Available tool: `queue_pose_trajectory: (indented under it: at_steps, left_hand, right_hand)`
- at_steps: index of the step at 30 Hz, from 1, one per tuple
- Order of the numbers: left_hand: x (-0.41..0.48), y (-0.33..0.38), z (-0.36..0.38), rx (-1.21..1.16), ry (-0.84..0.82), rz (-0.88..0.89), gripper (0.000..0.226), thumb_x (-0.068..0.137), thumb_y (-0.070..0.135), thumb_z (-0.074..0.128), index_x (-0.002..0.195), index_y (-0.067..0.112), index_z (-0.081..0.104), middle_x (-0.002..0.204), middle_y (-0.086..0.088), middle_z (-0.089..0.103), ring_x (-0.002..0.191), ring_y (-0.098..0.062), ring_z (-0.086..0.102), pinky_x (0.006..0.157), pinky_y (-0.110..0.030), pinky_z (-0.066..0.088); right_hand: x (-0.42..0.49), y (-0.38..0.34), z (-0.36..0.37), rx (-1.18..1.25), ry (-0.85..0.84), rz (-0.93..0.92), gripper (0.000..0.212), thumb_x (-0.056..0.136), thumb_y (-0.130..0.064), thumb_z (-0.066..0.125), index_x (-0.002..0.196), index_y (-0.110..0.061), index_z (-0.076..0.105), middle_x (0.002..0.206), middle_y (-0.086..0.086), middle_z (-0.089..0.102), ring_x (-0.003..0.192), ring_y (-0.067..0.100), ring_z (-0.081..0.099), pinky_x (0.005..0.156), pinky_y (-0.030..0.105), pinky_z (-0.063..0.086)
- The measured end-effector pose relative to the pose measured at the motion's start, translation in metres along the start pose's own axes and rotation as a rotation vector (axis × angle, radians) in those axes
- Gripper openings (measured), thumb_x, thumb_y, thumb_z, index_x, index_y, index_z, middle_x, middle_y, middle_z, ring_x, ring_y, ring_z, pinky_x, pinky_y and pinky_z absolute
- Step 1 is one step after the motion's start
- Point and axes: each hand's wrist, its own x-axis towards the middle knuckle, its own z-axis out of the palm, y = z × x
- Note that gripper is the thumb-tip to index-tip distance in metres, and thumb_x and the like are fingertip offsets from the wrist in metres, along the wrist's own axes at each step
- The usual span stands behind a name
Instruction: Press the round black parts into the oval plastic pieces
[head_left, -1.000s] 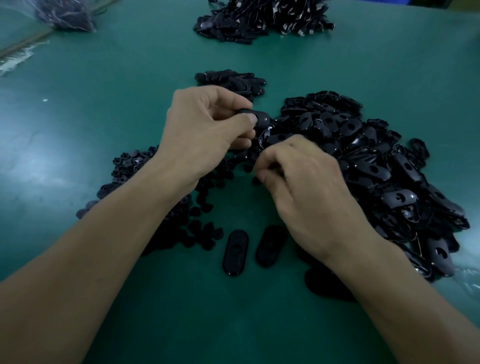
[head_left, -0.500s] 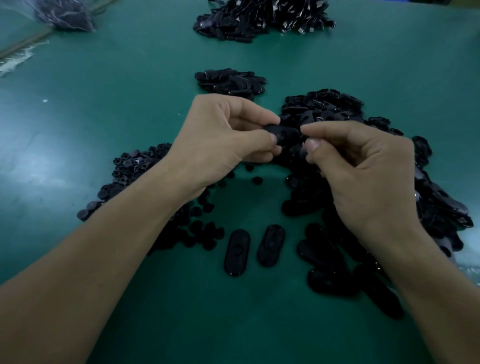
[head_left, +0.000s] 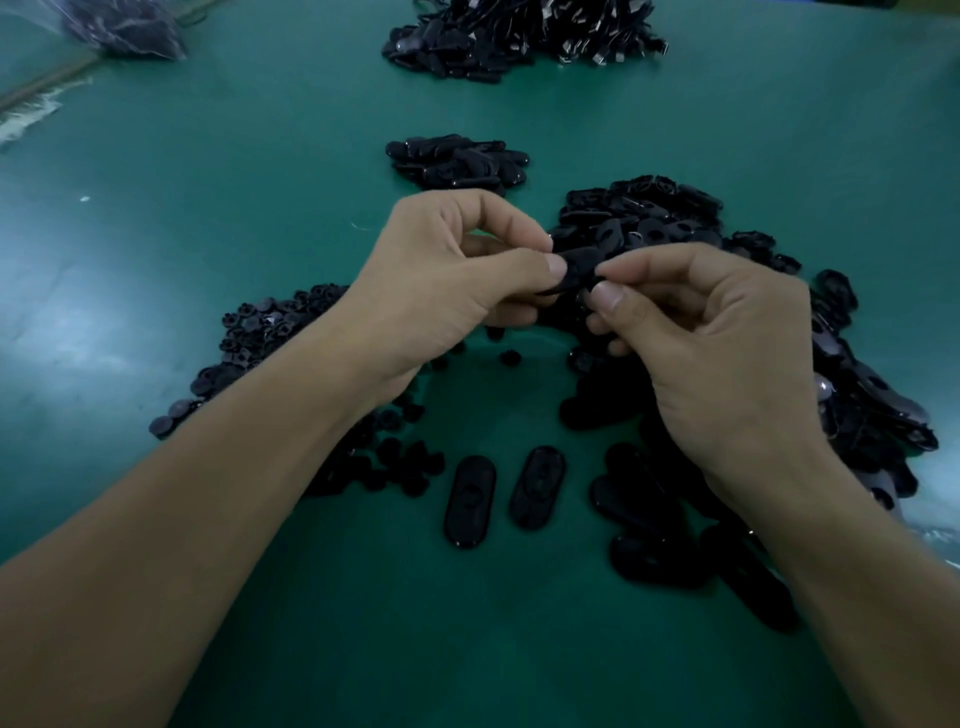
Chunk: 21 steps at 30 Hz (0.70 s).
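Left hand (head_left: 441, 280) pinches one oval piece (head_left: 574, 267); right hand (head_left: 727, 353) pinches its other end, big oval pile (head_left: 675, 223) just behind.

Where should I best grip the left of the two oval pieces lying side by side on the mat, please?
I would pinch the left oval piece across its long straight sides at mid-length, coming from above: it lies flat, with a gap to its neighbour.
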Motion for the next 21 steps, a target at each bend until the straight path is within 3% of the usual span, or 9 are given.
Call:
queue_pose_trajectory:
  at_steps: [3, 9, 12, 15, 18, 21]
  left_hand:
    - [0.001, 0.001, -0.003, 0.117, -0.049, 0.017, 0.017, 0.084, 0.011, 0.078, 0.094, 0.022, 0.071, 0.069, 0.008, 0.069, 0.064, -0.003, 0.063, 0.062, -0.018, 0.052]
    - [-0.002, 0.005, -0.002, 0.22, -0.211, -0.002, 0.044, 0.078, 0.007, 0.081, 0.117, 0.024, 0.071, 0.066, 0.008, 0.064, 0.062, -0.005, 0.057, 0.065, -0.017, 0.045]
    - [-0.004, 0.005, 0.001, 0.218, -0.218, 0.02, 0.039, 0.079, 0.005, 0.081, 0.113, 0.024, 0.073, 0.076, -0.003, 0.067, 0.071, -0.011, 0.06, 0.071, -0.023, 0.048]
    - [-0.003, 0.003, 0.003, 0.171, -0.128, 0.017, 0.021, 0.086, 0.008, 0.075, 0.102, 0.021, 0.073, 0.078, -0.003, 0.076, 0.072, -0.013, 0.072, 0.067, -0.022, 0.055]
    - [-0.003, 0.002, 0.005, 0.03, -0.052, -0.04, 0.005, 0.091, 0.008, 0.07, 0.095, 0.01, 0.071, 0.084, -0.011, 0.077, 0.079, -0.022, 0.076, 0.073, -0.029, 0.062]
    - [-0.002, 0.001, 0.009, -0.039, 0.008, -0.039, 0.004, 0.091, 0.011, 0.07, 0.089, 0.008, 0.073, 0.085, -0.013, 0.075, 0.081, -0.022, 0.075, 0.074, -0.029, 0.062]
  right_hand:
    - [0.0, -0.001, 0.001, 0.015, 0.002, -0.022, 0.021, 0.09, -0.011, 0.073, 0.088, -0.032, 0.07, 0.079, -0.009, 0.074, 0.074, 0.008, 0.072, 0.065, 0.016, 0.054]
    - [0.0, -0.005, 0.002, 0.085, -0.008, -0.042, 0.025, 0.09, -0.006, 0.071, 0.087, -0.031, 0.071, 0.079, -0.011, 0.074, 0.073, 0.006, 0.07, 0.063, 0.014, 0.053]
    - [0.0, -0.005, 0.003, 0.068, -0.014, -0.052, 0.027, 0.089, -0.007, 0.072, 0.085, -0.033, 0.071, 0.079, -0.013, 0.073, 0.07, 0.003, 0.066, 0.065, 0.015, 0.052]
    - [0.001, -0.005, 0.002, 0.061, 0.01, -0.04, 0.025, 0.09, -0.008, 0.072, 0.085, -0.032, 0.07, 0.076, -0.01, 0.072, 0.07, 0.005, 0.064, 0.065, 0.018, 0.052]
    - [0.001, -0.006, 0.001, 0.055, 0.028, -0.024, 0.023, 0.09, -0.009, 0.072, 0.085, -0.031, 0.07, 0.074, -0.007, 0.072, 0.07, 0.009, 0.066, 0.064, 0.019, 0.051]
    - [0.0, -0.009, 0.002, 0.055, 0.016, -0.001, 0.02, 0.089, -0.01, 0.073, 0.088, -0.03, 0.07, 0.076, -0.008, 0.073, 0.068, 0.006, 0.067, 0.062, 0.015, 0.05]
